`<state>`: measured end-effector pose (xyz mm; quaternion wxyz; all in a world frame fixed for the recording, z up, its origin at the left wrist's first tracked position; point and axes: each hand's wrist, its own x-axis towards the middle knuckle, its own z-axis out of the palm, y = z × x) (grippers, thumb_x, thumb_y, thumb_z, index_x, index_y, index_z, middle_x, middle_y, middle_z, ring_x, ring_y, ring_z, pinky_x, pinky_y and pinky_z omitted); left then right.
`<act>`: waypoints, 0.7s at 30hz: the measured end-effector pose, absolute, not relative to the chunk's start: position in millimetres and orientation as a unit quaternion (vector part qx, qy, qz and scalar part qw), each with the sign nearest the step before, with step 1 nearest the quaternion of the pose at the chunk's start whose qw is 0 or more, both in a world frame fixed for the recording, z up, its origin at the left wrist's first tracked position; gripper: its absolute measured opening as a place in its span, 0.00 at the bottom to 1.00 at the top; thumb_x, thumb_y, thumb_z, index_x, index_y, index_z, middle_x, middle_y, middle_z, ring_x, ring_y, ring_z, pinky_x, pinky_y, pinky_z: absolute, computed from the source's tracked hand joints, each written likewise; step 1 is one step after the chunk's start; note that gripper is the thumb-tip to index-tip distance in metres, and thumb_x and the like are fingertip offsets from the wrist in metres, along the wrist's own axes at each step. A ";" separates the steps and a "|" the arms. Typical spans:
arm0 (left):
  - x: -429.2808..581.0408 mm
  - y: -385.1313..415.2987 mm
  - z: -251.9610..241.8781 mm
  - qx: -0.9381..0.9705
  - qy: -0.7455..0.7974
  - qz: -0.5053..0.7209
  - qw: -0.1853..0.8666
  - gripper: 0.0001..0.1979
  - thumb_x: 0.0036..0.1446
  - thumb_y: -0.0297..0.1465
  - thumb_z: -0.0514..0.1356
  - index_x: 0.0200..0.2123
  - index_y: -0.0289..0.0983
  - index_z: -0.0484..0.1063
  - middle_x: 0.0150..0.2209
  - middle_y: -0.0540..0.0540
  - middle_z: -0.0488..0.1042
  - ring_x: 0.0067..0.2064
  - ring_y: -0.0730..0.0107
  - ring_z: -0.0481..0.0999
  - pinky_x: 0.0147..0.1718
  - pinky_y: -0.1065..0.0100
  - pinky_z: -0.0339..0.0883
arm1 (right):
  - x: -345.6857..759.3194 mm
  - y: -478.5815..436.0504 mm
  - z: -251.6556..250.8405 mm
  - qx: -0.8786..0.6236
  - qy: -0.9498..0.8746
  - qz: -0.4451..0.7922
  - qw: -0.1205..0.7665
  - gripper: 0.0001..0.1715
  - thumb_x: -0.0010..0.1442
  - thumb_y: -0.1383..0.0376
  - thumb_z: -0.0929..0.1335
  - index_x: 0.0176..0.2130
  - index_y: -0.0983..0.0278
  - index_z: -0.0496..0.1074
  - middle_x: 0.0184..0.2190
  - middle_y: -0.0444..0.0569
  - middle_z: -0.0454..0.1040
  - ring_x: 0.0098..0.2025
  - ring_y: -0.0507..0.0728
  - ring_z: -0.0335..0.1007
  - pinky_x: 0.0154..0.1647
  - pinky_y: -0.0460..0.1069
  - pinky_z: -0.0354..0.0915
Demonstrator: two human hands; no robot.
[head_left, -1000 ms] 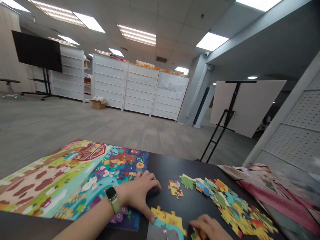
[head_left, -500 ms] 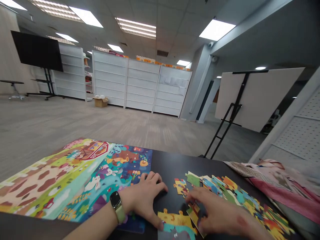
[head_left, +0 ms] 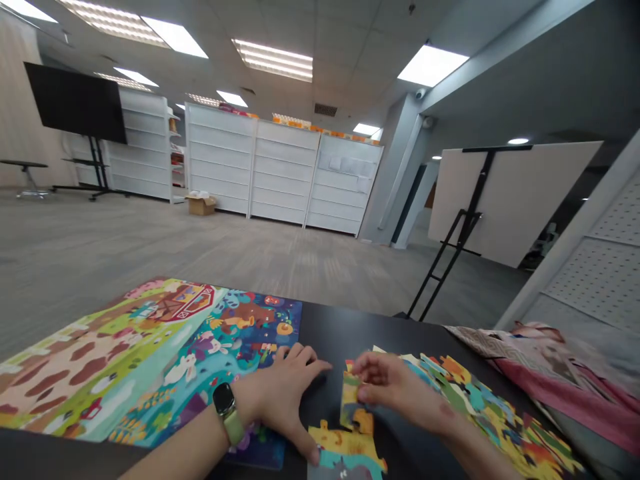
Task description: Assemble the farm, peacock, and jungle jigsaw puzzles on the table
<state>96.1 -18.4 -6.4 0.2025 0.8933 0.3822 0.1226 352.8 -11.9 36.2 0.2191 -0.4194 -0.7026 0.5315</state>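
The puzzle piece [head_left: 349, 403], yellow and green, is at the near centre of the scene, to the left of the right hand [head_left: 390, 385] and to the right of the left hand [head_left: 289, 393]. The right hand grips it between thumb and fingers, with the fingers partly covering its far end. Its near end, with an orange-yellow part, is at the far edge of the joined section [head_left: 345, 445]; whether the two touch cannot be determined.

The joined section shows yellow, teal and a grey animal. The left thumb rests at its left edge. The left hand is otherwise spread, palm down, its fingers pointing far and right. The two hands are apart.

A heap of loose pieces [head_left: 505, 417] lies to the right, beyond the right forearm. To the left, an illustrated sheet [head_left: 165, 363] lies on the black table [head_left: 345, 330], partly under the left forearm, which bears a watch [head_left: 223, 399]. Pink cloth [head_left: 543, 383] lies at far right. Beyond the table stand a white board [head_left: 530, 200] on a black stand and white shelving [head_left: 280, 167].
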 end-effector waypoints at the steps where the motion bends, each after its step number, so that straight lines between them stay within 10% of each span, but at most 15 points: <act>1: 96.3 -17.7 -6.2 0.891 0.389 0.121 0.203 0.65 0.27 0.61 0.72 0.68 0.44 0.56 0.54 0.39 0.64 0.56 0.37 0.63 0.58 0.37 0.55 | 338.4 -8.2 29.4 -0.406 -0.702 0.533 0.241 0.20 0.47 0.56 0.76 0.37 0.62 0.71 0.27 0.39 0.70 0.29 0.51 0.65 0.33 0.47 0.62; 8: 96.5 -17.7 -4.5 0.879 0.410 0.104 0.220 0.76 0.26 0.61 0.73 0.74 0.42 0.39 0.62 0.34 0.60 0.62 0.27 0.57 0.61 0.29 0.45 | 304.2 -4.8 -7.9 -0.375 -0.748 0.493 0.237 0.13 0.54 0.64 0.70 0.41 0.63 0.75 0.27 0.40 0.72 0.29 0.52 0.66 0.32 0.46 0.61; 21: 96.4 -20.6 4.9 0.864 0.429 0.078 0.253 0.63 0.45 0.55 0.69 0.74 0.41 0.38 0.66 0.33 0.55 0.66 0.32 0.52 0.63 0.33 0.43 | 308.4 -16.0 5.8 -0.401 -0.854 0.247 0.223 0.08 0.53 0.70 0.72 0.37 0.61 0.74 0.43 0.47 0.74 0.48 0.59 0.68 0.54 0.54 0.62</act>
